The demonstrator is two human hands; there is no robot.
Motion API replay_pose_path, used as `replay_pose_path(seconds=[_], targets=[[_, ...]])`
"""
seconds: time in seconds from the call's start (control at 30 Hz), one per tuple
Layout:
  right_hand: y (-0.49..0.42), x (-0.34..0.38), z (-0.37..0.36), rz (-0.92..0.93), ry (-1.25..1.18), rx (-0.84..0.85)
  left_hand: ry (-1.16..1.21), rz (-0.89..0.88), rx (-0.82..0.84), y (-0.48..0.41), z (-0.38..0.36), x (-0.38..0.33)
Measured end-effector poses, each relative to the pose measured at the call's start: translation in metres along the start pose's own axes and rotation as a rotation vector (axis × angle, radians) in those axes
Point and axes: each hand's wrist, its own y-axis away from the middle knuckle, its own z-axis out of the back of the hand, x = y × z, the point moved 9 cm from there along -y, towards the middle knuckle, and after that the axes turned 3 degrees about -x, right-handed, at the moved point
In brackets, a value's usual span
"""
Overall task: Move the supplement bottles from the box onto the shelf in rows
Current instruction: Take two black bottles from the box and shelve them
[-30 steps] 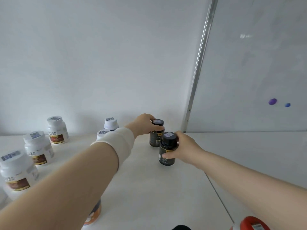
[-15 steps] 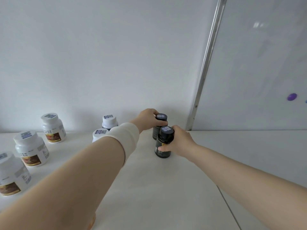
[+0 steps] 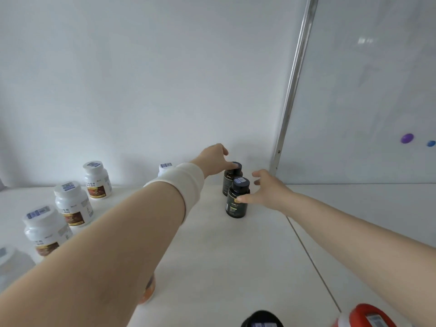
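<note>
Two black supplement bottles stand upright on the white shelf (image 3: 212, 256), one behind the other. My left hand (image 3: 213, 160) reaches over the back black bottle (image 3: 228, 182), fingertips just touching its cap. My right hand (image 3: 267, 190) has its fingers spread beside the front black bottle (image 3: 237, 204), with only the thumb against its side. Several white bottles stand in a row on the left: (image 3: 98, 180), (image 3: 73, 204), (image 3: 46, 230). Another white bottle's cap (image 3: 165, 166) shows behind my left forearm.
An orange bottle (image 3: 147, 290) sits partly hidden under my left arm. A black cap (image 3: 262, 320) and a red-capped bottle (image 3: 368, 317) show at the bottom edge. A metal post (image 3: 295, 90) and a whiteboard with purple (image 3: 407, 138) and blue (image 3: 431, 143) magnets bound the right side.
Both hands gripped the black bottles earlier. Their fingers have now spread and loosened off them, and the two bottles stand on the shelf.
</note>
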Motion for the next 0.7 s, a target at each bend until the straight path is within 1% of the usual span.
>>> replay_pose_path(seconds=[0.07,0.2,0.27,0.33,0.47,0.6,0.7], targets=[[0.010,0.012,0.016,0.038,0.082,-0.036,-0.170,-0.057,-0.069,0.019,0.023,-0.011],[0.045,0.046,0.032,0.166,0.274,-0.099,-0.724,-0.197,-0.212,0.080,0.062,-0.036],[0.071,0.065,0.030,0.242,0.369,-0.124,-0.945,-0.220,-0.262,0.117,0.075,-0.038],[0.098,0.083,0.024,0.310,0.444,-0.134,-1.098,-0.210,-0.304,0.156,0.088,-0.035],[0.158,0.128,0.002,0.489,0.562,-0.165,-1.214,-0.111,-0.329,0.240,0.119,-0.017],[0.220,0.179,-0.035,0.632,0.540,-0.135,-1.285,0.014,-0.376,0.326,0.158,0.009],[0.269,0.224,-0.071,0.754,0.533,-0.121,-1.318,0.124,-0.365,0.393,0.187,0.037]])
